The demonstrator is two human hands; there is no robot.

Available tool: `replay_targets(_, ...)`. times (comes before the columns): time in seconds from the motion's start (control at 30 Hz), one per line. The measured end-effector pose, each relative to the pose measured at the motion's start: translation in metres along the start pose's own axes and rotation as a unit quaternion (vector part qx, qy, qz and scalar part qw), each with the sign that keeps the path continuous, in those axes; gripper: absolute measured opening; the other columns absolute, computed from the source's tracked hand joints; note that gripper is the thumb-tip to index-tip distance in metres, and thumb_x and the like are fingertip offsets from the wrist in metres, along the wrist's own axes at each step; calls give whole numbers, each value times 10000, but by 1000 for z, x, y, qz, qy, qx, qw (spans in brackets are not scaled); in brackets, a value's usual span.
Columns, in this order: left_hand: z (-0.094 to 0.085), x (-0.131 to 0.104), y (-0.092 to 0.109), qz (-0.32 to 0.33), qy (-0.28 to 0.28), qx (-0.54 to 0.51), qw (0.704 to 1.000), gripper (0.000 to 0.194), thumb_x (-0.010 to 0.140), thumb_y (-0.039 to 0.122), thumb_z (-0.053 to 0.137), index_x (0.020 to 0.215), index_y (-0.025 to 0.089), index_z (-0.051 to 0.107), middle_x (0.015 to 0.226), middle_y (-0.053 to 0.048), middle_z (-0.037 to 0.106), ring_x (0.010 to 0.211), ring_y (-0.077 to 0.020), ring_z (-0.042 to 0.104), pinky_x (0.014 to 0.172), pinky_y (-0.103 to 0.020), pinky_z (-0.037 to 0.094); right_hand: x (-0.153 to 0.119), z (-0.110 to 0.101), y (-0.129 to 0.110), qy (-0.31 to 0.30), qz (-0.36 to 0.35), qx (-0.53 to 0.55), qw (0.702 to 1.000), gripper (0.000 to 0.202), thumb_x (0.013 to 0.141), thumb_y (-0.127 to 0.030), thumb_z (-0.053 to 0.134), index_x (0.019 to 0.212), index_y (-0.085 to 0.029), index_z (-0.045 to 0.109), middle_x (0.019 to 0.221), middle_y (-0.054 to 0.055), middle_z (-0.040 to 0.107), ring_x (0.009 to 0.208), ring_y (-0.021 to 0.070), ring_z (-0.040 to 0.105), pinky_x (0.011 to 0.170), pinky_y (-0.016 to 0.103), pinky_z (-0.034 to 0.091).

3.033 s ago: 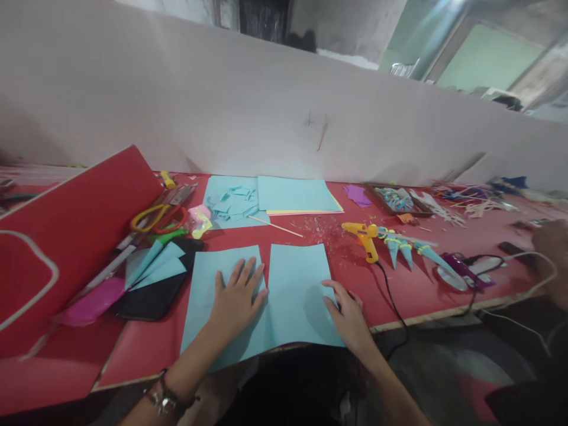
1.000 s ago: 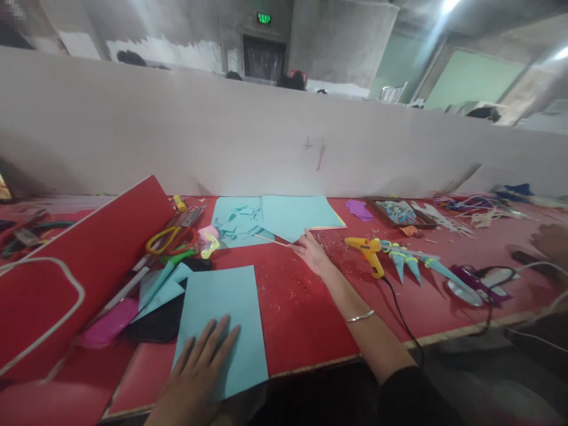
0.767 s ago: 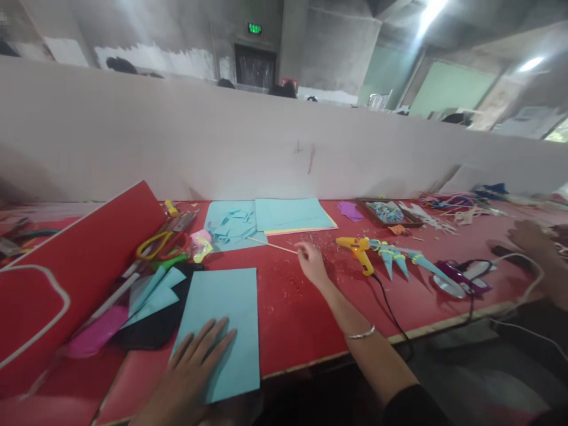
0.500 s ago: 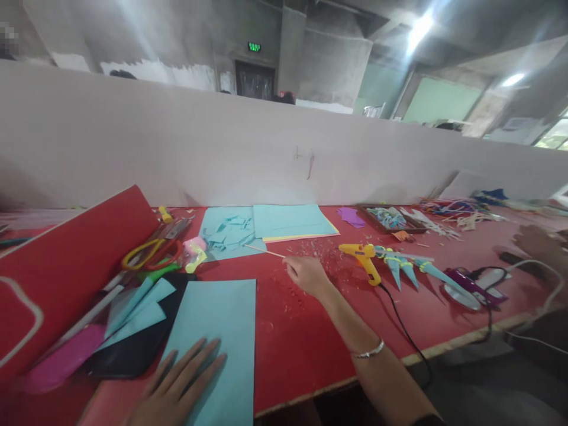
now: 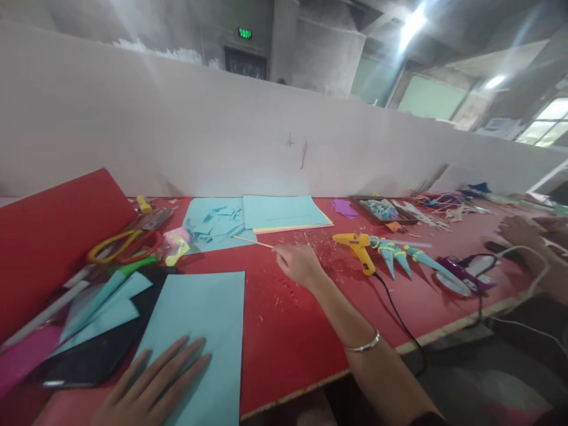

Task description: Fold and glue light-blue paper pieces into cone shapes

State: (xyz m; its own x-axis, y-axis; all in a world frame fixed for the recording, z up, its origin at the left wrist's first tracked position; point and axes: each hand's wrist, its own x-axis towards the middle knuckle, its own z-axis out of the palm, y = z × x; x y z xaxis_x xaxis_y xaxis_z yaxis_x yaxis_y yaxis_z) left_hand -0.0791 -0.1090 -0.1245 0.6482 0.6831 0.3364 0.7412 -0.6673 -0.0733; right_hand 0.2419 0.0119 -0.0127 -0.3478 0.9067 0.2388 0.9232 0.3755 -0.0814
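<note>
My left hand lies flat, fingers spread, on a light blue sheet of paper near the table's front edge. My right hand is closed round the end of a thin wooden stick. The stick's far tip points left, at the edge of another blue sheet strewn with small cut blue paper pieces. Whether the tip touches a piece I cannot tell. Behind my right hand lies a stack of coloured paper, blue on top.
Right of my hand lie a yellow glue gun with a black cord, blue paper cones and a tray of scraps. Scissors and a black tablet-like slab are at left. Another person's hand is at far right.
The view has shifted slightly, so things on the table appear further left and a little higher. My hands keep the same pose, the right one still holding the stick.
</note>
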Motion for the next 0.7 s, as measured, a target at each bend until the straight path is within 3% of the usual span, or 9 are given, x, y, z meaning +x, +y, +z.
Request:
replay_targets(0.13, -14, 7, 5, -9, -38, -20, 999, 791, 635, 619, 591, 1350, 376, 355, 1338, 8, 510, 1192, -263, 493, 1030, -353, 280, 0, -2, 0, 1, 5, -6, 1000, 317, 876, -209, 350, 1073, -215, 599, 950, 58, 700, 849, 195, 641, 694, 270, 410)
replay_targets(0.27, -24, 12, 9, -31, -66, -30, 997, 746, 654, 550, 612, 1339, 365, 381, 1331, -7, 517, 1195, -277, 487, 1030, -373, 285, 0, -1, 3, 5, 21, -13, 1000, 307, 880, -210, 344, 1047, -221, 602, 925, 59, 701, 835, 197, 643, 679, 272, 405)
replay_targets(0.5, -40, 25, 17, 29, -5, 20, 999, 883, 656, 520, 622, 1411, 349, 196, 1340, 7, 506, 1166, -258, 515, 967, -360, 336, 0, 0, 6, 5, 27, -23, 999, 309, 891, -229, 337, 1068, -236, 591, 999, 48, 688, 882, 195, 634, 707, 273, 405)
replay_targets(0.7, -37, 23, 16, 22, -23, 15, 999, 878, 659, 573, 594, 1412, 353, 199, 1368, 2, 476, 1192, -277, 483, 983, -390, 310, 0, 0, 8, 3, 28, -27, 999, 305, 886, -225, 346, 1065, -231, 594, 983, 49, 691, 869, 197, 634, 695, 272, 403)
